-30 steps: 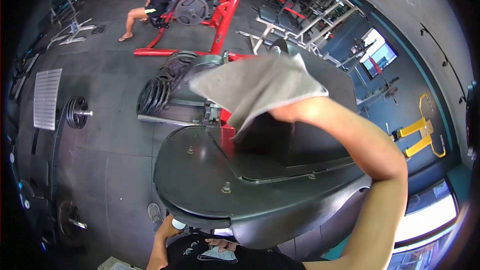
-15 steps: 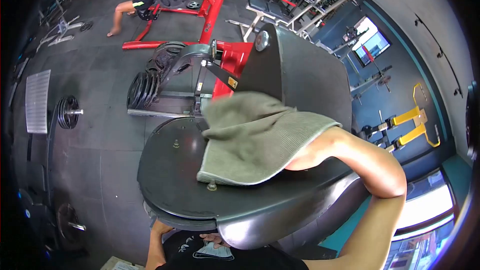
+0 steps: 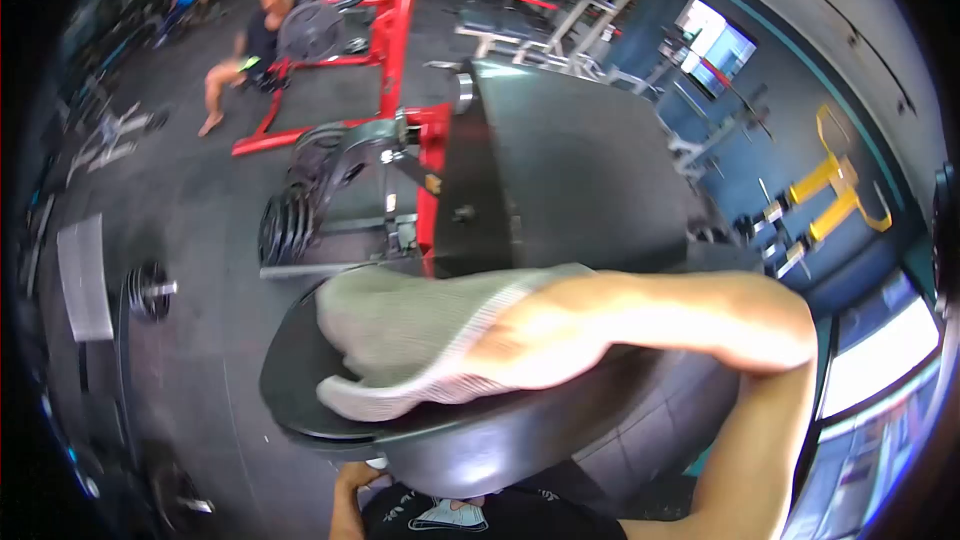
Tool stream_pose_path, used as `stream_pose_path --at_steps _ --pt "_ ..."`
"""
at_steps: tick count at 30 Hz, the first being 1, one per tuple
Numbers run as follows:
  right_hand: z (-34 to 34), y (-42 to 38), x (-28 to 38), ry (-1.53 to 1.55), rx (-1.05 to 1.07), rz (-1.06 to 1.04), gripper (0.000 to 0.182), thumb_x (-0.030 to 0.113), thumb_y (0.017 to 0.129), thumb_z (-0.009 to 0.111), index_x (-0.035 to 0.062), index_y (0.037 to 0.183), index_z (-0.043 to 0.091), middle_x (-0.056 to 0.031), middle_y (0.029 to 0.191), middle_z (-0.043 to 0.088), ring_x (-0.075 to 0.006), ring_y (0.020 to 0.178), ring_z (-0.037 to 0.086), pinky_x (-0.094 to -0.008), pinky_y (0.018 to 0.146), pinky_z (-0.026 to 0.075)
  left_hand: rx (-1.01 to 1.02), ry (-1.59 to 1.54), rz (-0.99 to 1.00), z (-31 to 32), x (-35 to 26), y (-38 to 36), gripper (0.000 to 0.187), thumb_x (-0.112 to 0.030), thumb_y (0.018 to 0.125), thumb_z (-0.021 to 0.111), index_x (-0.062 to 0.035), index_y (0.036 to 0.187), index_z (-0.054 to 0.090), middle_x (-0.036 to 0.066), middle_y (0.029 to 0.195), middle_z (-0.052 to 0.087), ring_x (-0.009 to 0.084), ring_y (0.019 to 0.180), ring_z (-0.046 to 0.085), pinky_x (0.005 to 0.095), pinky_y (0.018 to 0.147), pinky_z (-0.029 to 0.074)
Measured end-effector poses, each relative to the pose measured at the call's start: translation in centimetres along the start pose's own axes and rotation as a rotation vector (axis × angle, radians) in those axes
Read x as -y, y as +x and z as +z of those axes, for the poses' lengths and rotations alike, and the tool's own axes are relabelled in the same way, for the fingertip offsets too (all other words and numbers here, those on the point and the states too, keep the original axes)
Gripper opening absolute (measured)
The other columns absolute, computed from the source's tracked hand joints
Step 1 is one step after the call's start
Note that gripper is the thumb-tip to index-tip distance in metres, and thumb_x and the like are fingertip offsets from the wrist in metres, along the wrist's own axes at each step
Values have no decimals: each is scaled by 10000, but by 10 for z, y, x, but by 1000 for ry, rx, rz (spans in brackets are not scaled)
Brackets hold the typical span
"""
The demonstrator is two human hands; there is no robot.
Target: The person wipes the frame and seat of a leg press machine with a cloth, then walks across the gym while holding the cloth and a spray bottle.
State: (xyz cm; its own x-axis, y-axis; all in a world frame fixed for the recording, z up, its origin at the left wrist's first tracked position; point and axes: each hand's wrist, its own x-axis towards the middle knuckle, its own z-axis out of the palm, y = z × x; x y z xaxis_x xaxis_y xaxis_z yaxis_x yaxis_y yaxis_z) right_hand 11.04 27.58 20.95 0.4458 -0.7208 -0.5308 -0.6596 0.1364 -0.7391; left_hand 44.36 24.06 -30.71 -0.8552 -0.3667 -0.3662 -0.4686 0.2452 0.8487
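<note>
My right hand (image 3: 530, 348) reaches in from the right over a black padded gym-machine seat (image 3: 290, 370). A grey-green cloth (image 3: 395, 325) is bunched over the front of the hand, which hides my fingers; the cloth lies against the top of the seat and is blurred by motion. Below the seat's near edge, my left hand (image 3: 358, 477) is close to its underside by a small pale piece. Its fingers are mostly hidden. Behind the cloth stands the machine's black backrest (image 3: 590, 165).
Weight plates (image 3: 287, 228) and a red frame (image 3: 392, 50) stand beyond the seat. Another person (image 3: 262, 40) sits at a machine at the upper left. A loaded bar (image 3: 150, 290) is on the left, with yellow-armed equipment (image 3: 830, 205) on the right.
My right hand has swept the cloth leftward and nearer over the seat, now covering its bolts. The whole view has shifted, and my left hand shows slightly further right.
</note>
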Motion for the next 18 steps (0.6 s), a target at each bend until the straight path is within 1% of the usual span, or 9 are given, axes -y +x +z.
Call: stream_pose_path --at_steps 3,5,7,10,11,13,15,17,18 --pt "21 -9 -18 -48 -318 -294 420 361 1032 377 47 1260 540 -183 1185 614 -340 1010 588 -405 901 462 4 -27 -6 -12 -15 6 530 -71 653 794 -45 1158 636 134 1032 688 279 999 642 375 890 503" --pt "17 -51 -29 -444 -272 -136 390 286 1006 433 52 1304 524 -215 1295 555 -415 1158 520 -417 1005 424 7 -44 -17 -19 -26 12 530 -69 653 794 -48 1159 636 131 1028 688 274 994 643 373 884 505" --pt "28 -76 -54 -402 -508 -154 403 290 988 459 52 1305 528 -194 1335 539 -417 1218 483 -434 1055 387 8 -43 -18 -24 -36 18 530 -67 654 794 -50 1160 636 128 1024 688 269 989 644 371 879 506" --pt "28 -96 -71 -764 -733 -146 420 302 976 478 50 1306 535 -186 1357 528 -403 1236 479 -451 1074 370 9 -50 -24 -29 -51 28 530 -64 655 794 -53 1161 636 124 1018 688 261 981 645 368 871 509" --pt "18 -98 -89 -725 -726 -112 416 280 960 491 60 1310 541 -193 1375 515 -385 1275 461 -452 1101 341 9 -43 -25 -30 -54 30 530 -63 655 794 -55 1161 636 122 1016 688 259 979 645 367 869 510" --pt "-18 -106 -123 -795 -774 41 408 265 957 501 55 1304 551 -212 1325 541 -412 1247 473 -442 1093 347 18 -42 -35 -34 -63 34 530 -61 656 795 -57 1162 636 120 1012 688 254 974 646 365 864 512" --pt "-64 -123 -160 -820 -812 370 449 328 959 442 57 1297 561 -218 1325 551 -426 1262 471 -441 1098 351 22 -39 -38 -34 -69 36 531 -59 657 795 -59 1163 636 117 1009 688 249 969 647 363 858 513" --pt "-123 -141 -218 -838 -1193 381 591 484 979 368 63 1365 518 -239 1395 498 -407 1311 446 -431 1106 354 17 -41 -41 -34 -75 38 531 -57 657 795 -61 1164 636 114 1005 688 244 964 648 361 853 515" --pt "-158 -160 -222 -567 -1150 644 661 547 973 351 63 1405 477 -228 1437 461 -380 1340 426 -422 1116 340 15 -40 -42 -35 -77 37 531 -56 658 795 -63 1164 636 112 1003 688 241 961 648 360 851 516"
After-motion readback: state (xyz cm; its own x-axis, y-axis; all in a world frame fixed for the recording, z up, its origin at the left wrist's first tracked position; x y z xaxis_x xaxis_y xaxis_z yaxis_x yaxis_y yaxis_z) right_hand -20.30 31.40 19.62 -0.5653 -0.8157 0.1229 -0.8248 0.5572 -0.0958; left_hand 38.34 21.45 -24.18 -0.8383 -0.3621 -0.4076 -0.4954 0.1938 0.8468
